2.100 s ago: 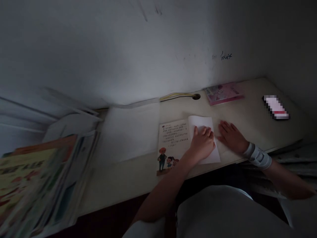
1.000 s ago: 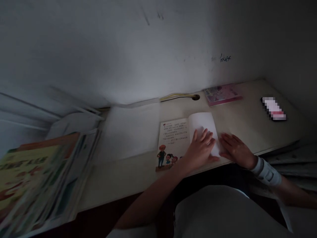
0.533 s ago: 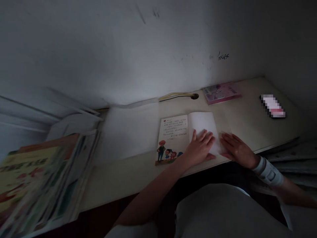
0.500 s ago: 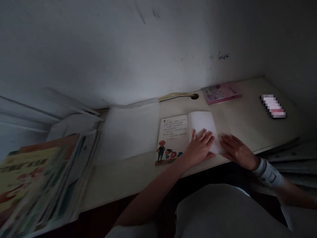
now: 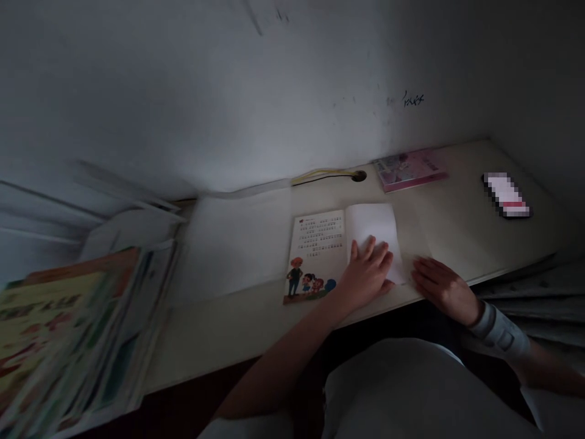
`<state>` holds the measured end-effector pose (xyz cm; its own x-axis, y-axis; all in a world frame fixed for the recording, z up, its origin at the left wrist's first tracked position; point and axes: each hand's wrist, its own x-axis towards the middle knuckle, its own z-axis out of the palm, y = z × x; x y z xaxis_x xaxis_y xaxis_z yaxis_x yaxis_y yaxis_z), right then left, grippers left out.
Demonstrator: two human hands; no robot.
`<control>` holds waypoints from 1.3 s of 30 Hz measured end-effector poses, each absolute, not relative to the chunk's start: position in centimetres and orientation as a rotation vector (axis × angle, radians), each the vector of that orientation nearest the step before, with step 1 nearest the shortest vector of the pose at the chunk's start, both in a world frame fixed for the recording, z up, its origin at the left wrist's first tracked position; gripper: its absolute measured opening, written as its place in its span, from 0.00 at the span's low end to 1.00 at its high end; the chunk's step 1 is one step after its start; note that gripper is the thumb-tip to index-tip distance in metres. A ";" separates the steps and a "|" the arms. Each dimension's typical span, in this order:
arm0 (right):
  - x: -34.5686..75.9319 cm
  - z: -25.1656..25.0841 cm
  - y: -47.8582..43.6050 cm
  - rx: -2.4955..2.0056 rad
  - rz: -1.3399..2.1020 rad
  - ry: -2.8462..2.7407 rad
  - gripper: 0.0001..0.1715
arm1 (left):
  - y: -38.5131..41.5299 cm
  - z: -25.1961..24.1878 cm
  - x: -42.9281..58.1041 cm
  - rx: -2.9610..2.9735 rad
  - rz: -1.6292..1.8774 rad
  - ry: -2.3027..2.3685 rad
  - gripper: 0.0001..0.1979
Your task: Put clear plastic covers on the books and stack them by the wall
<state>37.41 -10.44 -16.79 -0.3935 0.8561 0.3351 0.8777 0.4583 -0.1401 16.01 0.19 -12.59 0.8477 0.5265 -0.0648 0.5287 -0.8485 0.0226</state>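
Observation:
An open picture book lies on the desk in front of me, its left page printed with text and cartoon figures. On the right is a blank white page. My left hand rests flat on that white page with its fingers spread, hiding the page's lower part. Just right of the book, my right hand lies on the desk edge, fingers stretched out and holding nothing. A grey band wraps the right wrist.
A pink book lies against the wall, with a phone farther right. Cables run into a desk hole. A translucent sheet covers the desk left of the open book. A stack of books stands at the left.
My right hand has slid slightly right, away from the book's edge. My left hand stays on the white page. The view has shifted a little.

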 end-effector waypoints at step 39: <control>40.7 -17.4 -9.4 -1.557 -0.180 -2.356 0.17 | 16.5 -12.2 17.0 1.757 0.023 1.031 0.12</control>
<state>40.71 -9.43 -17.37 -0.3612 0.8745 0.3238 0.9135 0.4015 -0.0653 16.96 16.48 -12.21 0.6287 0.6428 -0.4378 0.6226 -0.0786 0.7786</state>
